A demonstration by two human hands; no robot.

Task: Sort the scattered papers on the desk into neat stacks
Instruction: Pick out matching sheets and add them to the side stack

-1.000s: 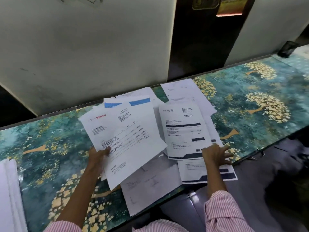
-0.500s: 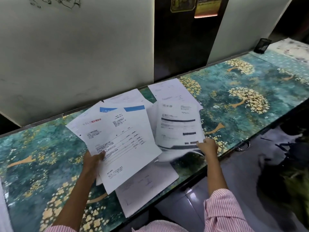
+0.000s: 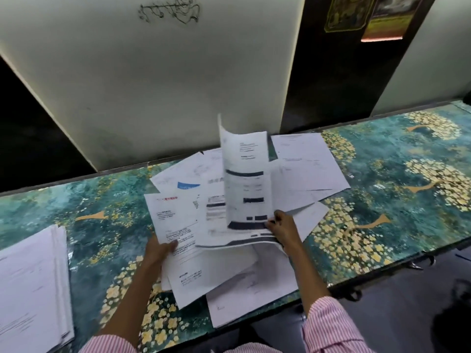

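Observation:
My left hand [image 3: 158, 250] grips a bundle of printed sheets [image 3: 175, 225], the top one with a red heading, held just above the desk. My right hand [image 3: 282, 229] pinches the bottom edge of a sheet with dark bars [image 3: 244, 179]; it stands upright and curls over the left-hand bundle. Under both hands lie loose papers [image 3: 254, 296] that reach the desk's near edge. More scattered sheets [image 3: 308, 161] lie behind, near the wall. A neat stack of papers [image 3: 30, 289] sits at the left.
The desk [image 3: 382, 225] has a teal and gold tree-pattern cover and runs left to right. A pale wall panel [image 3: 153, 72] stands right behind it. The floor drops away past the near edge at the right.
My right hand has lifted the dark-barred sheet off the desk and swung it upright toward the bundle in my left hand. The view shifted left, showing the stack at the left.

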